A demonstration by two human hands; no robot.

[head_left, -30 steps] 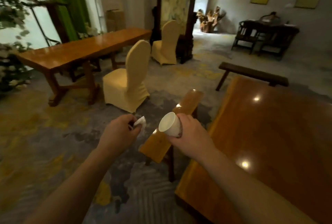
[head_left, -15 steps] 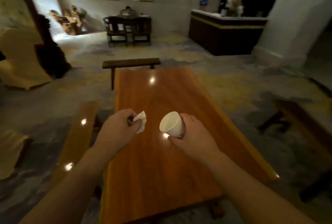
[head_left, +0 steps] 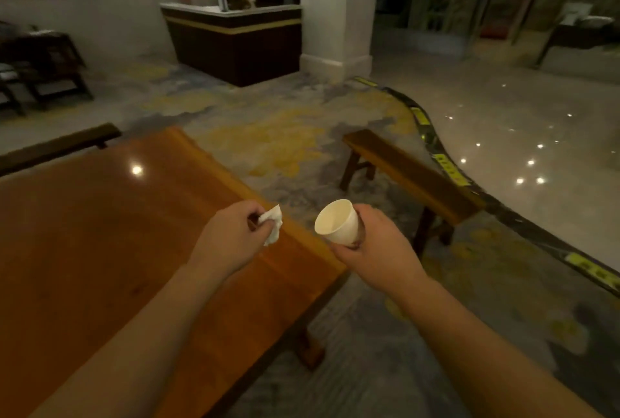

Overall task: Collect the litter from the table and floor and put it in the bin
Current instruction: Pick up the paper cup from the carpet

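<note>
Above the right-hand edge of the wooden table (head_left: 100,233), the left hand (head_left: 231,243) is curled into a loose fist, thumb and fingers pinched on a crumpled white tissue (head_left: 272,223) that sticks out toward the right. Just beside it, out past the table's edge and over the patterned carpet (head_left: 285,139), the right hand (head_left: 375,250) wraps its fingers around the base of a white paper cup (head_left: 337,221); the cup is tilted with its open mouth turned up and to the left, and it looks empty inside. Tissue and cup are near each other but apart. A wooden bench (head_left: 412,172) stands on the carpet beyond the right hand, near the carpet's curved border with the glossy tiled floor (head_left: 520,109). Farther back stand a dark reception counter (head_left: 235,35) and a pale pillar (head_left: 335,8). No bin shows.
</note>
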